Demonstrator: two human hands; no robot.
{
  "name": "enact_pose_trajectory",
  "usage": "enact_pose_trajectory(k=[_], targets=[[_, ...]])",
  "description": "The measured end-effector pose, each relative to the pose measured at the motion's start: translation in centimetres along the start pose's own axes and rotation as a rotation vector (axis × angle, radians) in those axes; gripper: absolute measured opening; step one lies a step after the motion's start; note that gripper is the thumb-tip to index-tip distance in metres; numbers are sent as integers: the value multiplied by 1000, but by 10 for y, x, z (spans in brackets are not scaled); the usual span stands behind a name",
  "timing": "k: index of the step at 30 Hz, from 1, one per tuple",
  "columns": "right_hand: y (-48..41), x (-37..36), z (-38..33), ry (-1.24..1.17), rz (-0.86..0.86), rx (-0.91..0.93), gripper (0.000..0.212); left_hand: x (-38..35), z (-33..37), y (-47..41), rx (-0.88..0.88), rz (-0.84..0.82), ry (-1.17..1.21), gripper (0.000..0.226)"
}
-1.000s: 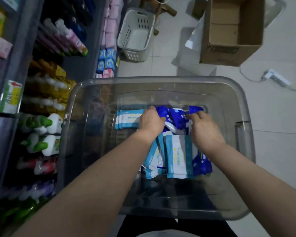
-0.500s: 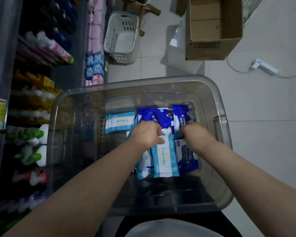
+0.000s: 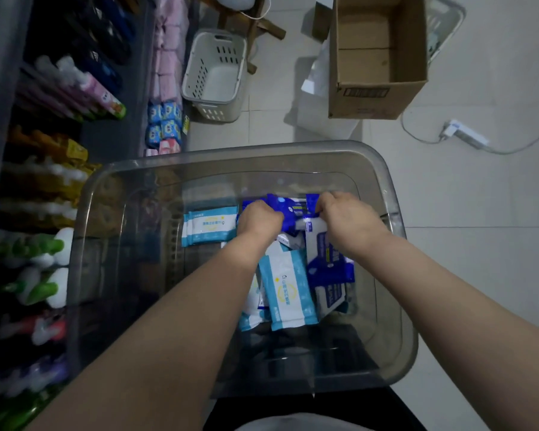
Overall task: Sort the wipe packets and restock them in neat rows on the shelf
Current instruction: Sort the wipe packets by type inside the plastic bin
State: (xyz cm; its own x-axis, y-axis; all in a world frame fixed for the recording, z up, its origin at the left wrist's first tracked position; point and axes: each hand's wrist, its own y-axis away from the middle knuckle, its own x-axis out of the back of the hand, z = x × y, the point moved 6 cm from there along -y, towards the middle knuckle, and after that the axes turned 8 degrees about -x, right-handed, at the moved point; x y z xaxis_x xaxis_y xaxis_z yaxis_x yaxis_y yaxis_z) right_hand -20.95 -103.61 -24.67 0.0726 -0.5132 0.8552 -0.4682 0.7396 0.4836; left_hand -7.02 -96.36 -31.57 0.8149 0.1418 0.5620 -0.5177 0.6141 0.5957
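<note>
Floor: pale tiles (image 3: 479, 244) beyond both hands, stocked shelf (image 3: 44, 181) off the left.
Hands: left hand (image 3: 259, 220) and right hand (image 3: 346, 217), close together, each curled around dark-blue wipe packets (image 3: 288, 209) inside clear bin (image 3: 231, 157).
Risk: light-blue packets (image 3: 288, 293) under the wrists could be dragged along, muddling the sort.

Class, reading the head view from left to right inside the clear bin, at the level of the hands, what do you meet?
Lone light-blue packet → left hand → dark-blue packets → right hand → bin wall
</note>
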Motion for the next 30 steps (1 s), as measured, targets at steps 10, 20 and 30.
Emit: enact_pose_trajectory(k=[10, 20, 30], targets=[[-3, 28, -41, -273, -19, 0, 16, 89, -21, 37, -86, 168, 506, 26], [11, -4, -76, -392, -87, 158, 16, 70, -4, 49, -171, -275, 446, 35], [11, 15, -68, -545, 109, 88, 10, 71, 4, 57, -101, -375, 691, 12]])
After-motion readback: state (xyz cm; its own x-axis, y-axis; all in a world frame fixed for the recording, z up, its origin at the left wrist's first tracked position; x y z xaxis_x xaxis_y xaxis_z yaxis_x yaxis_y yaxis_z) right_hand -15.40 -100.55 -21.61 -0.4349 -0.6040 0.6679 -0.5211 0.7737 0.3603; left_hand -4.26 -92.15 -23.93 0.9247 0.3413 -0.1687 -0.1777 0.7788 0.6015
